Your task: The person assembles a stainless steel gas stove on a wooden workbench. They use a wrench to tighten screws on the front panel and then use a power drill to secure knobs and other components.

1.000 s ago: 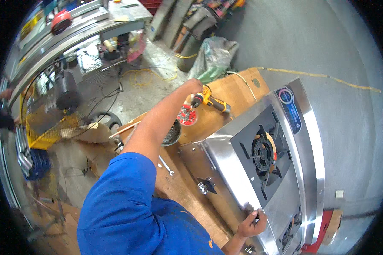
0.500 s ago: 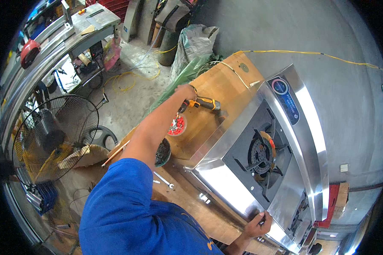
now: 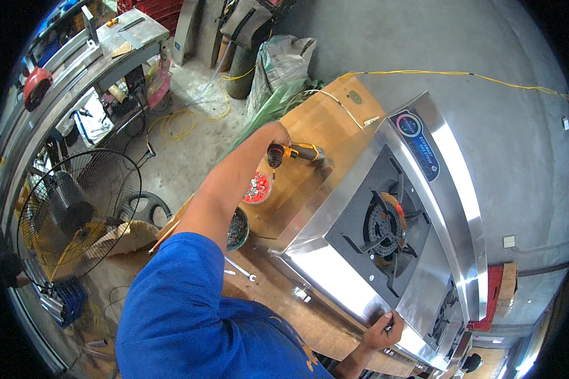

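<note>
My left hand (image 3: 275, 134) is closed around the body of a black and yellow cordless drill (image 3: 305, 152) over the wooden bench; its fingers are mostly hidden. The drill's dark chuck tilts toward a tub of red and silver small parts (image 3: 257, 188). At the front edge of a stainless steel gas stove (image 3: 316, 262), my right hand (image 3: 383, 331) rests with curled fingers. Whatever those fingers hold, if anything, does not show clearly. A round burner with a black pan support (image 3: 385, 230) sits on the stove's dark panel.
A container of dark screws (image 3: 237, 228) and a wrench (image 3: 241, 270) lie near my left arm on the wooden bench (image 3: 310, 120). A caged fan (image 3: 76, 208) stands at left, before a metal workbench (image 3: 139, 38). A yellow cable (image 3: 423, 72) crosses the floor behind.
The drill has turned in my left hand, so its chuck shows more plainly beside the tub. My right hand stays at the stove's edge. The whole view has shifted slightly.
</note>
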Demonstrator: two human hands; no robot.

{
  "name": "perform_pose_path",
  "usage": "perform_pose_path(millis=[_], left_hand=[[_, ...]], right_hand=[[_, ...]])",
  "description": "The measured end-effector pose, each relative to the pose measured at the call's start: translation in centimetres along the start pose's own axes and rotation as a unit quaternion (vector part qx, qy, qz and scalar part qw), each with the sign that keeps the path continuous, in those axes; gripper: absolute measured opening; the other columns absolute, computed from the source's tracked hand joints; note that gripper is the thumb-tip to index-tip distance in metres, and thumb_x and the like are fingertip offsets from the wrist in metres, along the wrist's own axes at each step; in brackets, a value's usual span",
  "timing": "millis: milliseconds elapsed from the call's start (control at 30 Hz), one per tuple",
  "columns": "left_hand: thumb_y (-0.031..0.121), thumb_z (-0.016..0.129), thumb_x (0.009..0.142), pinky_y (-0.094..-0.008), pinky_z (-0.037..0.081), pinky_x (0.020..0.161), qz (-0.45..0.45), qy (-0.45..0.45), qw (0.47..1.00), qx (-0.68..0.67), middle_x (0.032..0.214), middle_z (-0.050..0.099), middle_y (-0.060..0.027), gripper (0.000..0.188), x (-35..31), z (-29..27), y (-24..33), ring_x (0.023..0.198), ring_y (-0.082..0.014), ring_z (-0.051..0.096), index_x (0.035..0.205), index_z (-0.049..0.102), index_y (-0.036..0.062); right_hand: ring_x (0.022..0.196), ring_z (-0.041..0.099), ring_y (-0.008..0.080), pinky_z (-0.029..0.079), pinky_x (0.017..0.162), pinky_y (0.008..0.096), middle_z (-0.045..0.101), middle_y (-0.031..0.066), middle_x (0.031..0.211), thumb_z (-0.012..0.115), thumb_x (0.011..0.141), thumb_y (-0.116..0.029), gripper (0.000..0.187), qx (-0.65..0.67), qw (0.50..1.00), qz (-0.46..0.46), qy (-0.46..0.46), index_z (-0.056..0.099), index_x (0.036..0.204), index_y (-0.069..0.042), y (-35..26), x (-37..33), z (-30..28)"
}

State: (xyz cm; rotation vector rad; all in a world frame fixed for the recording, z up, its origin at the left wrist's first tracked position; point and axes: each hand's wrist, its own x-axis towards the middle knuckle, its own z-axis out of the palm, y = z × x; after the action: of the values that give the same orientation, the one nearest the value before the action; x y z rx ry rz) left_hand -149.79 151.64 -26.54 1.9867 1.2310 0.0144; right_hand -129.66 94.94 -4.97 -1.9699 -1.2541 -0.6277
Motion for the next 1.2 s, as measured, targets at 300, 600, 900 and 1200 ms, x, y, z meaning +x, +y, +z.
perform_pose_path(millis=[300, 600, 900, 1200], left_hand=[[0.033, 0.078, 0.075, -0.0429, 0.052, 0.089, 0.013, 0.117, 0.990, 0.078, 0.101, 0.075, -0.0025, 0.018, -3.0, 0.2, 1.5, 0.107, -0.0343, 0.062, 0.093, 0.080, 0.0311], [0.022, 0.075, 0.075, -0.0481, 0.052, 0.087, 0.140, 0.227, 0.957, 0.110, 0.106, 0.064, -0.0159, 0.014, -6.7, 0.3, 1.3, 0.115, -0.0394, 0.051, 0.089, 0.078, 0.0255], [0.019, 0.075, 0.076, -0.0467, 0.054, 0.087, 0.156, 0.260, 0.940, 0.157, 0.114, 0.053, -0.0195, 0.018, -8.3, -1.7, 2.9, 0.111, -0.0413, 0.051, 0.093, 0.077, 0.0235], [0.023, 0.077, 0.076, -0.0461, 0.048, 0.089, 0.164, 0.283, 0.939, 0.105, 0.092, 0.066, -0.0132, 0.012, -11.0, -3.7, 6.5, 0.110, -0.0375, 0.049, 0.087, 0.078, 0.0189]], right_hand=[[0.066, 0.061, 0.0291, 0.048, 0.059, 0.0388, 0.064, 0.0179, 0.079, 0.062, 0.091, -0.012, 0.020, -0.024, 0.999, -0.021, 0.015, 0.066, 0.093, 0.008, 1.1, 0.1, -0.2], [0.066, 0.061, 0.0297, 0.048, 0.059, 0.0394, 0.063, 0.0175, 0.077, 0.062, 0.091, -0.013, 0.021, -0.012, 1.000, 0.003, 0.008, 0.067, 0.094, 0.008, 0.3, 0.0, -0.3], [0.067, 0.061, 0.0346, 0.049, 0.064, 0.0436, 0.066, 0.0213, 0.078, 0.061, 0.092, -0.016, 0.025, -0.020, 1.000, 0.014, 0.010, 0.067, 0.092, 0.008, 0.1, 0.0, 0.3], [0.065, 0.061, 0.0325, 0.048, 0.062, 0.0416, 0.065, 0.0179, 0.074, 0.062, 0.092, -0.014, 0.022, -0.003, 1.000, -0.019, 0.022, 0.065, 0.092, 0.008, 0.9, 0.0, -0.6]])
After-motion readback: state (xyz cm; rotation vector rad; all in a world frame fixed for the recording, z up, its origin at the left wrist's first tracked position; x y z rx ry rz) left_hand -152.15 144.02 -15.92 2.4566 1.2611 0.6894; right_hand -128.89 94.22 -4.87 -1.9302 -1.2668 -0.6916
